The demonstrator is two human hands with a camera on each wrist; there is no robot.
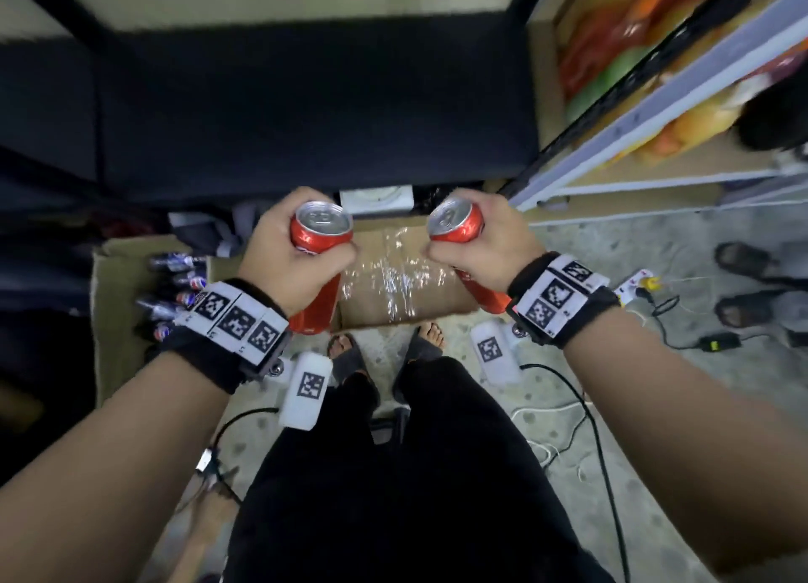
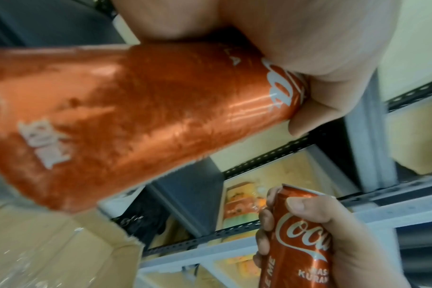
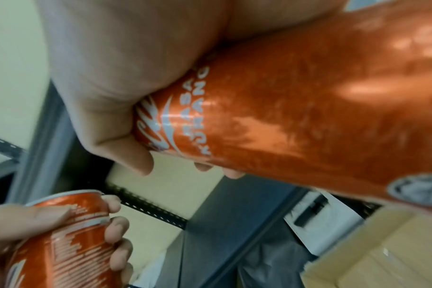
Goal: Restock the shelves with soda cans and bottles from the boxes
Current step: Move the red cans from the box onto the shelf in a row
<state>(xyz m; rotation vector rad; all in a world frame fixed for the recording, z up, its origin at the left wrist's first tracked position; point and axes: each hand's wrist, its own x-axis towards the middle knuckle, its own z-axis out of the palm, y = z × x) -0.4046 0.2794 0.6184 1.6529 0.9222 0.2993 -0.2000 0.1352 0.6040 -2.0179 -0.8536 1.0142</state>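
Coca-Cola cans, one wrapped in the curled fingers of each hand — left hand [image 1: 284,261], right hand [image 1: 489,250] — stand nearly upright, tops up, above the open cardboard box [image 1: 393,276], the dark shelf [image 1: 306,101] just beyond both.

I see two shiny red metal cans [image 1: 321,237] [image 1: 457,226] with silver tops. Under them is a brown cardboard box [image 1: 406,272], dull and papery, with crinkly glossy clear plastic [image 1: 389,276] inside. Just left of the box lie shiny blue bottles [image 1: 175,285]. The grey floor [image 1: 656,250] beside it looks rough and speckled.
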